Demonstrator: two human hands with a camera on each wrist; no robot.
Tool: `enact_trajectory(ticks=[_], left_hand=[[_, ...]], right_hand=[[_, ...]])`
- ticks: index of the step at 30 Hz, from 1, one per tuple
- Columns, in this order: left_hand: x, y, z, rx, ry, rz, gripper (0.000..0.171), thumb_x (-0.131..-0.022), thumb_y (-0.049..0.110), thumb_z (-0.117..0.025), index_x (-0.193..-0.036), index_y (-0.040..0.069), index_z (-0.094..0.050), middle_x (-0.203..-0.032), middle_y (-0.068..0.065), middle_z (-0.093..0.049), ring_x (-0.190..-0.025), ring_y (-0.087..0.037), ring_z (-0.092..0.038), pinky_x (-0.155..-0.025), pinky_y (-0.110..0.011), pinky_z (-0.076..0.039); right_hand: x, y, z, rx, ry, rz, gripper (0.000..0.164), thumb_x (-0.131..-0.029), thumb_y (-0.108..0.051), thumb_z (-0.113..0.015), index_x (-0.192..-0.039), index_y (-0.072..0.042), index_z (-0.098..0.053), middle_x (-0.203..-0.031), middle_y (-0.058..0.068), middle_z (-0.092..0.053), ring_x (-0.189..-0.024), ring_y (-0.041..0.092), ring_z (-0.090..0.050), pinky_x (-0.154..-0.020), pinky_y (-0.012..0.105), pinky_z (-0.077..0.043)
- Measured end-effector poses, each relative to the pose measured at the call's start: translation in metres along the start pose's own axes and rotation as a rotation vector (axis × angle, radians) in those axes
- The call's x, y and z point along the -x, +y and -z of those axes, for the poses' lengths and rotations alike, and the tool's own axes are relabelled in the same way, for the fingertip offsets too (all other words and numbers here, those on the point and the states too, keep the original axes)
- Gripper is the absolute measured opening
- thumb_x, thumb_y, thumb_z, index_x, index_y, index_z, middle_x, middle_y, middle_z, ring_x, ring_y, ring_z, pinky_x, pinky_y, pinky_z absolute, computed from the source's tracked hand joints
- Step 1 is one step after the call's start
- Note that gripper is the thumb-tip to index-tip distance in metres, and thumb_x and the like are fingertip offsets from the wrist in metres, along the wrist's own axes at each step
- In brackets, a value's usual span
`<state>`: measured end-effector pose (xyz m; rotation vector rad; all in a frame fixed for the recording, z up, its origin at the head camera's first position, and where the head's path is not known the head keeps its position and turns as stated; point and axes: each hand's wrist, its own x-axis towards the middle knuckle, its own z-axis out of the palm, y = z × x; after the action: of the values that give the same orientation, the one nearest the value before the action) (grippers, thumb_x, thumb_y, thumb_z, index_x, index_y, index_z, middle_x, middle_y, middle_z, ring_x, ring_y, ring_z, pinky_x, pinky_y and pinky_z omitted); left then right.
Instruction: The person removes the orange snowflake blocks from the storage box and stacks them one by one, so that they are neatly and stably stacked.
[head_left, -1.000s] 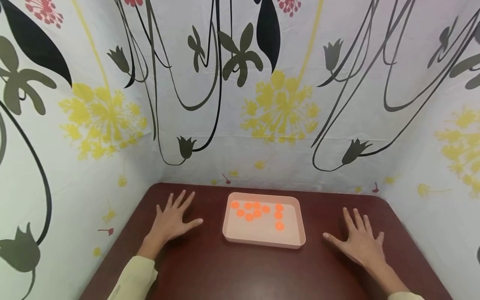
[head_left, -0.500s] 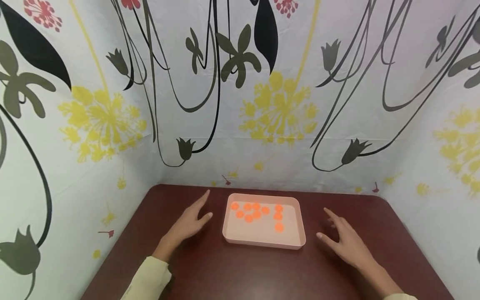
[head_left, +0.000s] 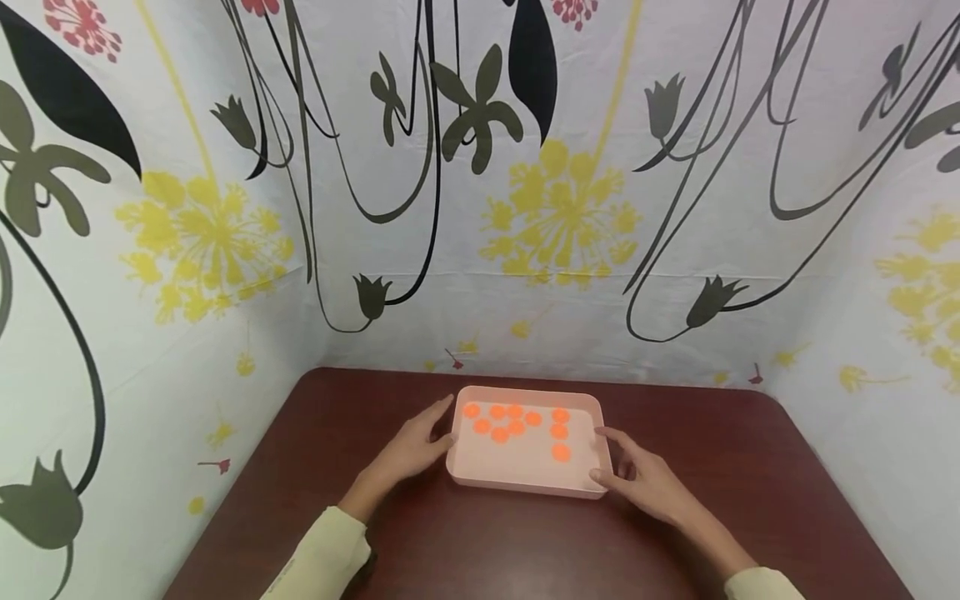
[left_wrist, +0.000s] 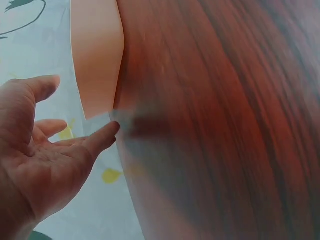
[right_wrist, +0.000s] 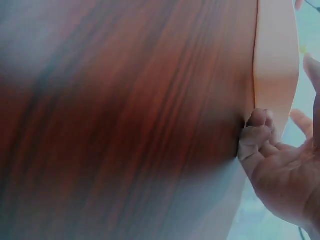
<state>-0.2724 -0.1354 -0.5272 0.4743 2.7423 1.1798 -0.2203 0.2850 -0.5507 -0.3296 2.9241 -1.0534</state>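
Note:
A shallow pale-pink tray (head_left: 517, 471) stands on the dark red-brown table, with several small flat orange discs (head_left: 561, 452) lying in it. Most discs group at the back left; a few line up towards the right. My left hand (head_left: 408, 450) is beside the tray's left side, fingertips right at the rim; the left wrist view shows its fingers extended near the tray wall (left_wrist: 97, 60). At the right side, my right hand (head_left: 648, 479) has thumb and forefinger tips over the rim. Its other fingers (right_wrist: 257, 135) bend loosely by the outer wall in the right wrist view.
The wood-grain table (head_left: 510, 550) has rounded back corners. White cloth (head_left: 420, 242) printed with flowers and stems hangs behind and on both sides, meeting the table's back edge.
Both hands have moved inward from spread positions on the table to the tray's two sides. Their splayed fingers have drawn closer together. The tray and discs have stayed in place.

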Motion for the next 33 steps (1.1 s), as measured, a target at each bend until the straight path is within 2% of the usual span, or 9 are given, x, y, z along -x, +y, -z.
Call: enact_trajectory(ticks=[3,8,10,12,17,21,28,33], left_hand=[[-0.002,0.002,-0.004,0.028,-0.025,0.016,0.075,-0.103,0.024,-0.066,-0.168,0.014,-0.030,-0.174,-0.022,-0.026,-0.161,-0.041,-0.027,-0.115,-0.056,-0.047],[-0.004,0.000,-0.013,0.028,-0.043,0.027,0.078,-0.103,0.028,-0.066,-0.169,0.017,-0.027,-0.176,-0.024,-0.017,-0.161,-0.044,-0.023,-0.122,-0.065,-0.035],[-0.005,-0.001,-0.016,0.016,-0.038,0.032,0.078,-0.103,0.029,-0.066,-0.169,0.017,-0.027,-0.176,-0.024,-0.018,-0.161,-0.045,-0.024,-0.122,-0.068,-0.031],[-0.006,-0.001,-0.018,0.017,-0.036,0.035,0.078,-0.103,0.029,-0.066,-0.169,0.016,-0.027,-0.176,-0.023,-0.019,-0.161,-0.044,-0.024,-0.123,-0.068,-0.030],[-0.006,0.004,-0.021,0.043,-0.052,0.048,0.078,-0.103,0.032,-0.065,-0.169,0.015,-0.027,-0.176,-0.022,-0.019,-0.162,-0.042,-0.023,-0.125,-0.066,-0.028],[-0.006,0.007,-0.023,0.057,-0.065,0.057,0.080,-0.103,0.033,-0.064,-0.170,0.016,-0.025,-0.177,-0.019,-0.018,-0.163,-0.038,-0.022,-0.127,-0.063,-0.025],[-0.006,0.009,-0.027,0.059,-0.072,0.044,0.080,-0.103,0.032,-0.064,-0.170,0.014,-0.024,-0.178,-0.015,-0.019,-0.163,-0.037,-0.022,-0.127,-0.063,-0.025],[-0.006,0.009,-0.027,0.081,-0.072,0.063,0.080,-0.103,0.031,-0.065,-0.170,0.016,-0.024,-0.178,-0.013,-0.019,-0.163,-0.036,-0.022,-0.128,-0.062,-0.025]], right_hand=[[-0.006,-0.008,-0.007,0.061,-0.008,-0.012,0.079,-0.088,-0.061,-0.077,-0.155,-0.028,-0.050,-0.091,0.000,-0.060,-0.076,0.010,-0.051,-0.066,0.029,-0.042],[-0.011,-0.016,-0.014,0.142,-0.003,-0.027,0.080,-0.083,-0.070,-0.076,-0.151,-0.033,-0.053,-0.117,0.006,-0.066,-0.096,0.018,-0.059,-0.079,0.039,-0.048],[-0.013,-0.018,-0.016,0.151,-0.017,-0.053,0.080,-0.083,-0.072,-0.075,-0.150,-0.035,-0.054,-0.117,0.006,-0.065,-0.098,0.018,-0.059,-0.080,0.040,-0.049],[-0.015,-0.020,-0.018,0.142,-0.024,-0.087,0.078,-0.082,-0.072,-0.076,-0.149,-0.037,-0.055,-0.114,0.007,-0.061,-0.092,0.018,-0.058,-0.075,0.039,-0.048],[-0.019,-0.025,-0.026,0.076,0.027,-0.130,0.069,-0.081,-0.064,-0.082,-0.142,-0.036,-0.064,-0.106,0.009,-0.046,-0.079,0.019,-0.045,-0.064,0.033,-0.038],[-0.020,-0.031,-0.032,0.061,0.072,-0.143,0.065,-0.080,-0.061,-0.084,-0.137,-0.036,-0.067,-0.103,0.009,-0.045,-0.079,0.019,-0.043,-0.062,0.033,-0.037],[-0.019,-0.029,-0.036,0.102,0.241,-0.043,0.050,-0.083,-0.045,-0.087,-0.129,-0.035,-0.071,-0.093,0.007,-0.049,-0.067,0.014,-0.040,-0.054,0.030,-0.034],[-0.022,-0.031,-0.037,0.085,0.288,0.049,0.039,-0.084,-0.032,-0.088,-0.122,-0.034,-0.076,-0.091,0.000,-0.055,-0.069,0.009,-0.046,-0.057,0.027,-0.038]])
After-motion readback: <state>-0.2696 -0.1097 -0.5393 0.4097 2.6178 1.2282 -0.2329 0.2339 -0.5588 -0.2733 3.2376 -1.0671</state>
